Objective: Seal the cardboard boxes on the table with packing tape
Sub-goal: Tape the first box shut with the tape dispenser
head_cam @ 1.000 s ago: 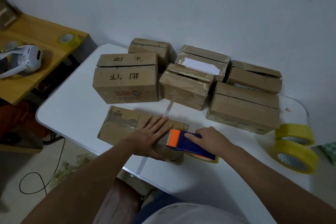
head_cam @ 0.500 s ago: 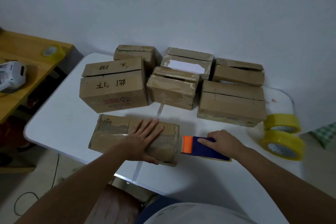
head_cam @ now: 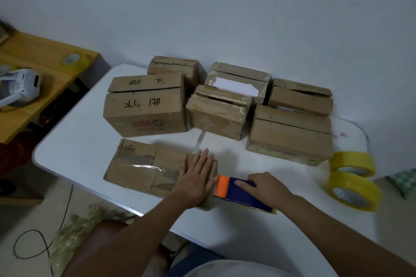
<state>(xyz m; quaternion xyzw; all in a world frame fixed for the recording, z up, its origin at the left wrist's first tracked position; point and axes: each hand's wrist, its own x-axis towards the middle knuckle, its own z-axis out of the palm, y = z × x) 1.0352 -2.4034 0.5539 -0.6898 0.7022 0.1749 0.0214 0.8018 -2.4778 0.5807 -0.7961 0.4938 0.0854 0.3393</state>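
My left hand [head_cam: 198, 177] presses flat on the near cardboard box [head_cam: 157, 167] at six o'clock on the desk [head_cam: 74, 148]; my right hand [head_cam: 262, 184] grips the tape dispenser [head_cam: 238, 193] at its three o'clock end. I'd pull it taut, then tear cleanly.

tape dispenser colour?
Dark blue body with an orange front end, seen in the head view, under the right hand.

The left hand [head_cam: 197, 177] covers the right end of the near box [head_cam: 144, 167], so the tape's end there can't be seen. Right of that box, the right hand [head_cam: 264, 186] hides much of the dispenser [head_cam: 238, 193]; its roll barely peeks out. Behind the box, the rear cartons' [head_cam: 299, 99] contents stay hidden.
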